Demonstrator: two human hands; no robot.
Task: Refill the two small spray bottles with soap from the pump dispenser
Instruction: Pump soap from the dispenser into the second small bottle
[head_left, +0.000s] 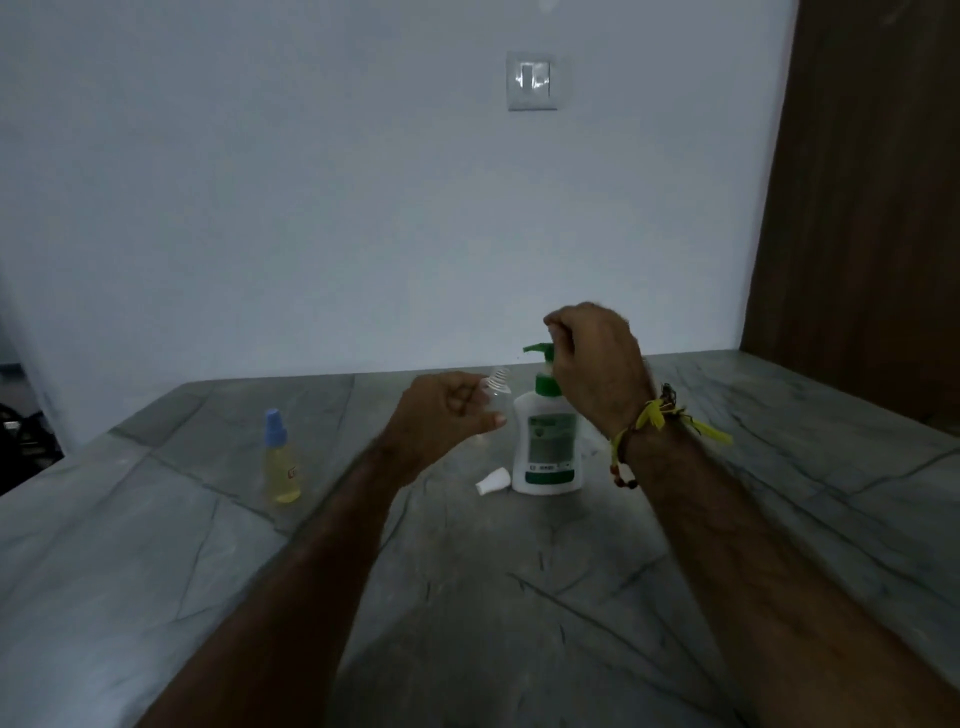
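Left hand grips clear uncapped spray bottle, mouth tilted under the green pump nozzle. Right hand curls over the pump head of the soap dispenser. White cap lies beside its base. Second bottle, blue-capped, stands apart on the stone counter, yellow liquid inside, looks done. Fill of the clear one looks just starting.

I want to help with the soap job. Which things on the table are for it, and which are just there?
For the job:
- pump dispenser, right hand on its pump
- clear spray bottle, held open in the left hand
- its white cap, lying on the table
- yellow spray bottle, blue cap on

Just there:
- wall switch
- wooden panel
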